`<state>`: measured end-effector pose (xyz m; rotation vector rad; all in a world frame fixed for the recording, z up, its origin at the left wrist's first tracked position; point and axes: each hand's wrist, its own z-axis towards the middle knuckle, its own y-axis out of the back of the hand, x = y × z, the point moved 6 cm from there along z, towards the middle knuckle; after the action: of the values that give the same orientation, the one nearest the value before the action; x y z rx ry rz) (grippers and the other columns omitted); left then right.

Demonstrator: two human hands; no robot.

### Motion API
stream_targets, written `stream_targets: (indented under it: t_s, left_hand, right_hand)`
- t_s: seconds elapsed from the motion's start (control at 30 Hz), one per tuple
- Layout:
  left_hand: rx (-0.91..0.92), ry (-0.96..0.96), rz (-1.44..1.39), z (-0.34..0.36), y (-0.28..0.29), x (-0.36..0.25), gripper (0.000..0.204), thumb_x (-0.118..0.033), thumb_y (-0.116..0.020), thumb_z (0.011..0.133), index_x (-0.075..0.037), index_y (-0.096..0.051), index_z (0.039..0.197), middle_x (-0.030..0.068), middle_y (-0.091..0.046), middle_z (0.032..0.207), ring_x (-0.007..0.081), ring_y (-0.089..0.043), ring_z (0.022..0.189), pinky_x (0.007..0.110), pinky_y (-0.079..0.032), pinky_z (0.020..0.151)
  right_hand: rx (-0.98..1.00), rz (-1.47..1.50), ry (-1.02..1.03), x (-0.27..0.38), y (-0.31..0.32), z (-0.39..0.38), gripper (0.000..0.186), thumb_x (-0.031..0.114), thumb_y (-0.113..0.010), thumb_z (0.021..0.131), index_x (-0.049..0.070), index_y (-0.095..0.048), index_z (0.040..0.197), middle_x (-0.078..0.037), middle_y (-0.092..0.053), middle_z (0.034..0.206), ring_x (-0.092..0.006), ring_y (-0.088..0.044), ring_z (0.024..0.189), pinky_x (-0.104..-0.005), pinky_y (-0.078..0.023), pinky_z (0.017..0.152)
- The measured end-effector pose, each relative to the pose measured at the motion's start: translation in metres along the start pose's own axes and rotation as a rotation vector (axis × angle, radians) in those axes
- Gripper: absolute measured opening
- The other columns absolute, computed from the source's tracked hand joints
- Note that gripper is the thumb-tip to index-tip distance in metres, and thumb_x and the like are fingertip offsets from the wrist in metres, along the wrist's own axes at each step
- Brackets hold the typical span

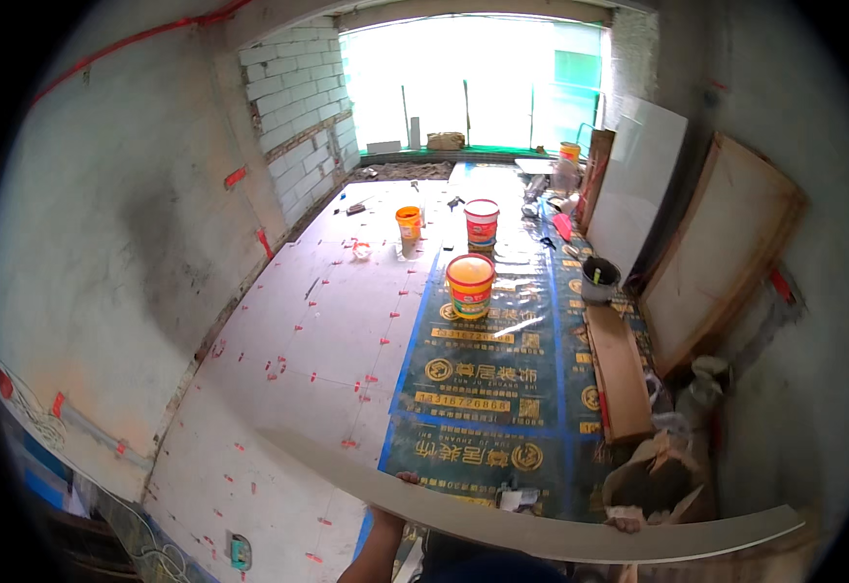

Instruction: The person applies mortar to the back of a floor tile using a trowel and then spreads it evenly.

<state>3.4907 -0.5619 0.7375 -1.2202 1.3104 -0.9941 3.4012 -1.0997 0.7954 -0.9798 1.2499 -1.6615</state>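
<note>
A long, thin pale board lies crosswise at the bottom of the view, held up in both hands. My left hand grips its far edge left of centre, with the forearm rising from the lower edge. My right hand grips it towards the right, its fingertips showing over the edge. Beyond the board are pale floor tiles with small red levelling pieces, and green printed protective sheeting with blue tape. An open paper sack stands just past my right hand. A small teal tool lies on the tiles at lower left.
Several buckets stand on the floor ahead. Along the right wall lean a white panel and wood-framed board, near a black bucket, cardboard and bags. A bright netted opening is at the back; loose cables hang left.
</note>
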Motion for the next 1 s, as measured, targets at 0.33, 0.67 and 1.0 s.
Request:
stream_targets:
  t_s: [0.33,0.67,1.0]
  left_hand:
    - [-0.296,-0.258,0.032,0.196,0.011,-0.021,0.074,-0.066,-0.038,0.091,0.000,-0.054,0.121,0.0331,-0.056,0.120,0.0526,-0.052,0.113,0.062,-0.039,0.104]
    - [-0.076,-0.374,0.195,0.512,-0.137,-0.041,0.074,-0.076,-0.035,0.091,-0.014,-0.058,0.122,0.0163,-0.061,0.115,0.0511,-0.057,0.098,0.069,-0.045,0.089]
    - [-0.015,-0.269,0.338,0.756,-0.229,-0.005,0.056,-0.045,-0.055,0.086,-0.001,-0.055,0.121,0.0213,-0.063,0.106,0.0483,-0.058,0.102,0.064,-0.045,0.094]
  right_hand:
    - [0.121,-0.082,-0.336,-0.116,0.039,0.267,0.030,0.030,-0.038,0.107,0.010,-0.052,0.090,-0.004,-0.050,0.086,-0.0231,-0.050,0.089,-0.0503,-0.037,0.107]
    - [0.063,-0.061,-0.337,-0.263,0.006,0.508,0.029,0.025,-0.045,0.102,0.009,-0.060,0.084,-0.007,-0.062,0.085,-0.0247,-0.057,0.098,-0.0484,-0.032,0.115]
    - [0.059,0.029,-0.300,-0.317,0.050,0.696,0.026,0.025,-0.048,0.103,0.007,-0.067,0.096,-0.007,-0.066,0.105,-0.0251,-0.056,0.117,-0.0446,-0.024,0.122]
